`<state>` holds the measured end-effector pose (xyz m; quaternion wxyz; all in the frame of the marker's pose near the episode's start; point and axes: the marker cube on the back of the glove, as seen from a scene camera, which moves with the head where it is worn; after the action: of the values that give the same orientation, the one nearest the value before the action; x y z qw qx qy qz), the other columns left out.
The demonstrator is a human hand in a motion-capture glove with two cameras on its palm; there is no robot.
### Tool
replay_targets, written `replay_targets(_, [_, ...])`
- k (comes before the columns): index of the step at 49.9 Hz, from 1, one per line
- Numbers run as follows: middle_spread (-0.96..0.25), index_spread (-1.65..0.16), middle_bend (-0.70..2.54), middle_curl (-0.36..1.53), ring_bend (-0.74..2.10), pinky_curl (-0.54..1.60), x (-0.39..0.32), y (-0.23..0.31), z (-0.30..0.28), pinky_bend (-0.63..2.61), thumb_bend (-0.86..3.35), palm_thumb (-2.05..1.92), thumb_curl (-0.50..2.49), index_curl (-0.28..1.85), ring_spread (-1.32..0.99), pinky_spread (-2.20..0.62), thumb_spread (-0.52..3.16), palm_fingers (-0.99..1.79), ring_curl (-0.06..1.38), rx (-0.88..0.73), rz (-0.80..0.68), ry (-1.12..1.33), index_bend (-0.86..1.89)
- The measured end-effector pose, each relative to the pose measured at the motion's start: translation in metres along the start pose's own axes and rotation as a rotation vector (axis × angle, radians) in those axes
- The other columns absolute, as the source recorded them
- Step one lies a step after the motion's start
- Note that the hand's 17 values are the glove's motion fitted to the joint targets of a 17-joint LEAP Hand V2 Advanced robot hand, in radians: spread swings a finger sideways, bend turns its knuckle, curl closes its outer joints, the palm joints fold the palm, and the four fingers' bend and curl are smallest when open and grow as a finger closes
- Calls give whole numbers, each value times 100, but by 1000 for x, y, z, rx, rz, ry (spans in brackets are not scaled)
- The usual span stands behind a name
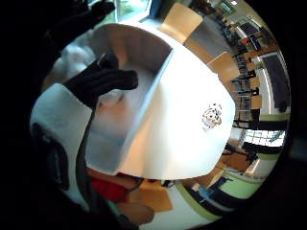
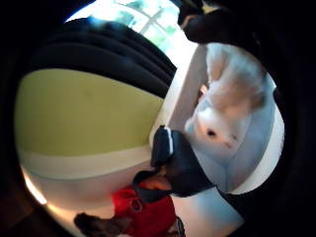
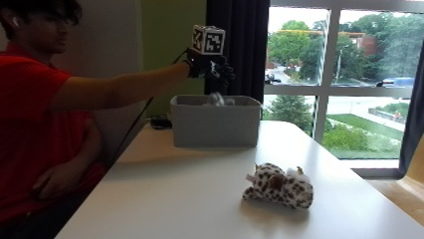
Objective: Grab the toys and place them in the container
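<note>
In the outside view my gloved right hand (image 3: 209, 67) hovers above the grey container (image 3: 215, 127) at the far end of the white table (image 3: 172, 199). A white fluffy toy (image 3: 217, 98) is just under the hand, at the height of the container's rim, apart from the fingers. The thumb side palm view shows this white toy (image 2: 222, 116) inside the container (image 2: 185, 94). My fingers (image 1: 103, 81) stretch loosely over the container (image 1: 163, 72) and hold nothing. A brown-spotted plush toy (image 3: 278, 186) lies on the near right part of the table, also seen as the spotted toy (image 1: 211, 115).
The person's bare hand (image 3: 56, 181) rests in their lap. A small black object (image 3: 159, 122) lies behind the container's left side. A dark curtain (image 3: 238, 45) and a large window (image 3: 344, 74) stand beyond the table. Wooden chairs (image 1: 180, 21) stand around it.
</note>
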<state>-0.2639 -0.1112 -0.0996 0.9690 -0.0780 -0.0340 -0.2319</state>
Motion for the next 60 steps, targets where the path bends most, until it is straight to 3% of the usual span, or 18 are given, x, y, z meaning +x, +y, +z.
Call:
replay_targets(12, [-11, -50, 20, 39, 49, 43, 87, 30, -13, 123, -4, -2, 65, 74, -6, -7, 112, -5, 29, 170, 134, 57, 14])
replay_targets(25, [-12, -50, 20, 39, 43, 38, 218, 82, 7, 114, -3, -1, 51, 66, -4, -1, 119, 3, 27, 129, 363, 126, 20])
replay_targets(34, [-14, -49, 19, 39, 40, 34, 320, 108, 25, 105, -2, 0, 46, 63, -8, 0, 123, 4, 27, 108, 644, 176, 22])
replay_targets(60, [-12, -46, 16, 35, 31, 33, 427, 76, 63, 99, -3, -1, 37, 54, -6, 4, 120, -1, 26, 42, 815, 223, 18])
